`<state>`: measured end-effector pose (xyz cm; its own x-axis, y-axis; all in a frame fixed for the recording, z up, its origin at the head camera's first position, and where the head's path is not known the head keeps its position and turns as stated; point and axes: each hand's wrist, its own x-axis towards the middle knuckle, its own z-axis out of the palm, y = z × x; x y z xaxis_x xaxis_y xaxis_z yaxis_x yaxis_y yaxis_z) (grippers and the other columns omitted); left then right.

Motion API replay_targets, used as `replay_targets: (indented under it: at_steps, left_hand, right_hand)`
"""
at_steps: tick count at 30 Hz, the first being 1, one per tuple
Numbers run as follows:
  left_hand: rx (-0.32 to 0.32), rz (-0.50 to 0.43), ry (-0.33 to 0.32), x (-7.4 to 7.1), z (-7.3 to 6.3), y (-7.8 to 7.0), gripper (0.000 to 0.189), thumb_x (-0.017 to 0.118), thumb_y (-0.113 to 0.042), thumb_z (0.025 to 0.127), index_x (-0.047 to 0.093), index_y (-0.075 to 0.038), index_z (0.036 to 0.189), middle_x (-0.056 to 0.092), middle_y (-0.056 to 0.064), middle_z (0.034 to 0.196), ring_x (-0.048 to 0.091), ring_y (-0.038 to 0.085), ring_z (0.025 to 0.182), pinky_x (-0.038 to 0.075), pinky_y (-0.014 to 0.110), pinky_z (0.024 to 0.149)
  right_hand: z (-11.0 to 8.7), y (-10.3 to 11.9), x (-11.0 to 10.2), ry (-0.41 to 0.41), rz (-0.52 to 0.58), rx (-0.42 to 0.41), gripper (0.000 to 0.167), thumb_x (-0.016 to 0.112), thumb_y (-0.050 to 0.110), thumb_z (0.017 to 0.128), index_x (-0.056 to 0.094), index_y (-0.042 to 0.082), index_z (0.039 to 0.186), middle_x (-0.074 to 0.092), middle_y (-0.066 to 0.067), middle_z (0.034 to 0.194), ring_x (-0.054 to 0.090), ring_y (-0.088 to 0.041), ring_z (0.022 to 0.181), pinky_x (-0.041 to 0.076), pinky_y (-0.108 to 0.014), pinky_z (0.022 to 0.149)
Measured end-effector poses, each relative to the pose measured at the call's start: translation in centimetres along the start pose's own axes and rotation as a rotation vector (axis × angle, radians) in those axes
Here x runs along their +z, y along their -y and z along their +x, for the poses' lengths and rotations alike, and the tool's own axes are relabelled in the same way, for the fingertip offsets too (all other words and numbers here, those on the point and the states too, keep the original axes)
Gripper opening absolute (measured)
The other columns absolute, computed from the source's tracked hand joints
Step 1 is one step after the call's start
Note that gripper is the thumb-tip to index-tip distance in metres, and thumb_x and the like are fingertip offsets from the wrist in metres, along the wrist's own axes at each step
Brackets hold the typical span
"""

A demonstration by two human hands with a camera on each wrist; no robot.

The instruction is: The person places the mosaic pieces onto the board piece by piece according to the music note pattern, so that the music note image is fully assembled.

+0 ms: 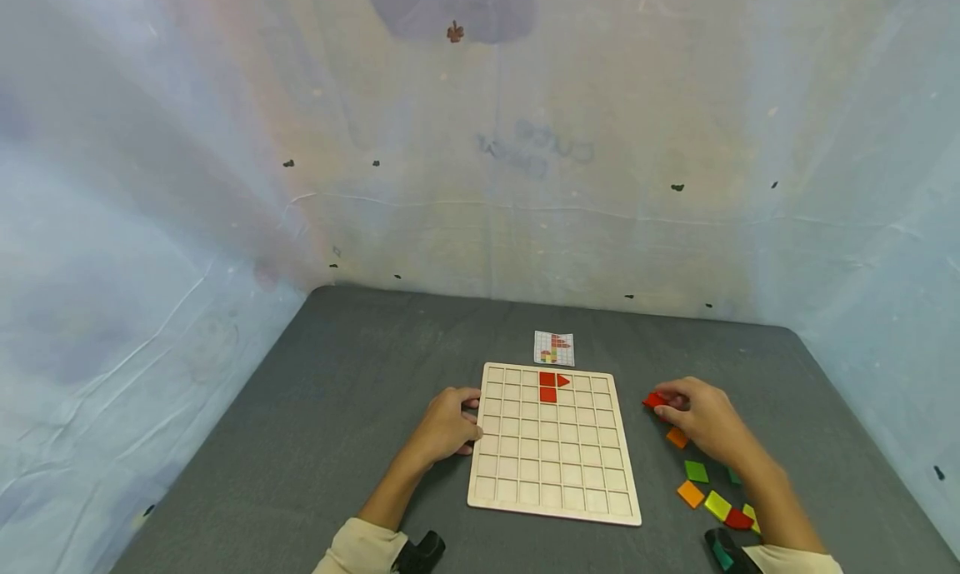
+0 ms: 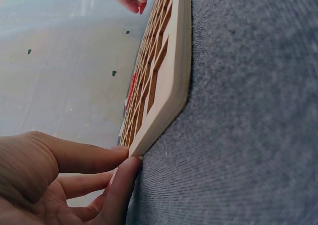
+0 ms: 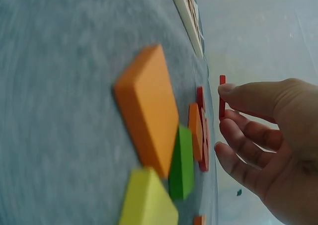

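Note:
A wooden grid board (image 1: 551, 453) lies on the grey table, with two red square tiles (image 1: 548, 395) and a red triangular tile (image 1: 563, 381) in its upper cells. My left hand (image 1: 444, 424) pinches the board's left edge between thumb and finger; the left wrist view shows this grip on the board (image 2: 166, 93) closely. Off the board's right side, my right hand (image 1: 705, 416) pinches a thin red tile (image 3: 222, 97) above the table. More red tiles (image 3: 203, 135) lie below those fingers. The held tile's full outline is hidden.
Loose orange (image 1: 691, 494), green (image 1: 696, 471) and yellow tiles (image 1: 717, 506) lie to the board's right, near my right forearm, along with a red tile (image 1: 738, 519). A small pattern card (image 1: 554, 349) sits behind the board. Pale sheeting (image 1: 487, 249) rises behind the table.

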<state>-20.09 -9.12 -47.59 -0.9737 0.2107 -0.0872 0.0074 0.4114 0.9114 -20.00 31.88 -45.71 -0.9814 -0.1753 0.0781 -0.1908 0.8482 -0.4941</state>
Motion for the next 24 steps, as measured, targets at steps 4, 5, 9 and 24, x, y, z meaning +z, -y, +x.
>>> replay_targets:
  at_steps: [4,5,9,24]
  left_hand:
    - [0.001,0.000,0.001,0.0,0.0,0.0,0.063,0.072,0.011,0.080,0.060,0.009,0.142,0.060,0.021,0.126,0.066,0.024,0.096,0.063,0.033,0.055]
    - [0.001,-0.001,0.001,0.0,0.0,0.0,0.063,0.072,0.011,0.080,0.060,0.009,0.142,0.060,0.021,0.125,0.066,0.024,0.095,0.063,0.033,0.055]
    - [0.004,0.002,0.000,0.0,0.0,0.0,0.062,0.071,0.011,0.080,0.060,0.009,0.141,0.061,0.020,0.125,0.065,0.023,0.095,0.063,0.032,0.055]
    - [0.001,-0.009,0.003,-0.1,0.0,0.0,0.063,0.071,0.012,0.080,0.060,0.009,0.141,0.061,0.019,0.125,0.065,0.022,0.094,0.063,0.033,0.055]
  right_hand:
    - [0.4,0.7,0.4,0.005,0.019,-0.018,0.030,0.077,0.014,0.097,0.074,-0.002,0.122,0.069,-0.013,0.110,0.064,-0.021,0.091,0.055,-0.035,0.072]
    - [0.4,0.9,0.6,0.003,0.022,-0.026,0.030,0.077,0.014,0.096,0.075,-0.002,0.122,0.070,-0.012,0.110,0.064,-0.020,0.091,0.055,-0.034,0.072]
    - [0.8,1.8,1.1,-0.009,0.039,-0.051,0.029,0.078,0.012,0.096,0.075,-0.002,0.122,0.071,-0.012,0.110,0.067,-0.021,0.093,0.057,-0.033,0.072]
    - [2.5,4.4,2.8,0.008,0.090,-0.097,0.033,0.078,0.012,0.095,0.074,-0.002,0.125,0.069,-0.008,0.108,0.066,-0.017,0.092,0.057,-0.032,0.075]
